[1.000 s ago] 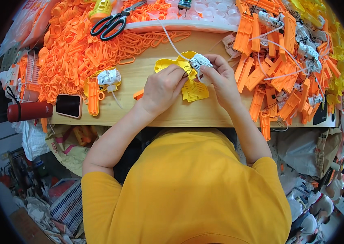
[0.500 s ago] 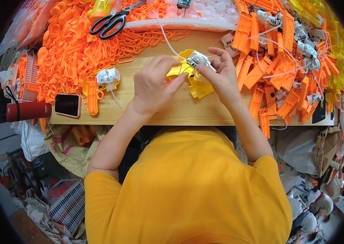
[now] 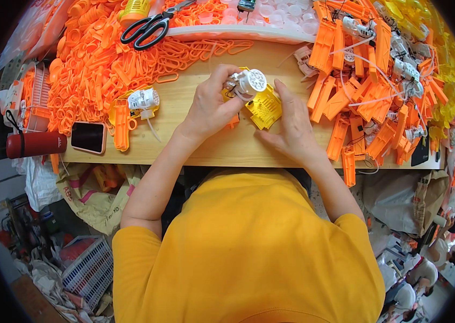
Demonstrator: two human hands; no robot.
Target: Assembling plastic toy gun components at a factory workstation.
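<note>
Above the wooden table, my left hand [image 3: 212,102] is closed around a white round-ended plastic unit [image 3: 254,81], its slotted disc face turned up and right. A yellow plastic shell [image 3: 266,107] with small perforations sits right beside and below that unit; whether the two are joined I cannot tell. My right hand [image 3: 294,125] is at the shell's right side, fingers stretched and thumb apart, with nothing gripped between them. A bit of orange plastic shows under my left hand. To the left lies a similar assembly, a white unit [image 3: 144,99] in a yellow and orange body [image 3: 122,126].
Loose orange parts [image 3: 85,70] heap at the left, with black-handled scissors [image 3: 152,27] on top. A phone [image 3: 88,137] and red flask [image 3: 37,145] lie near the left edge. Orange housings with white units and wires [image 3: 378,86] pile up at the right. A tray [image 3: 238,31] holds translucent caps.
The white unit has passed from my right hand into my left and turned its disc face up. My right hand has lowered and opened beside the yellow shell.
</note>
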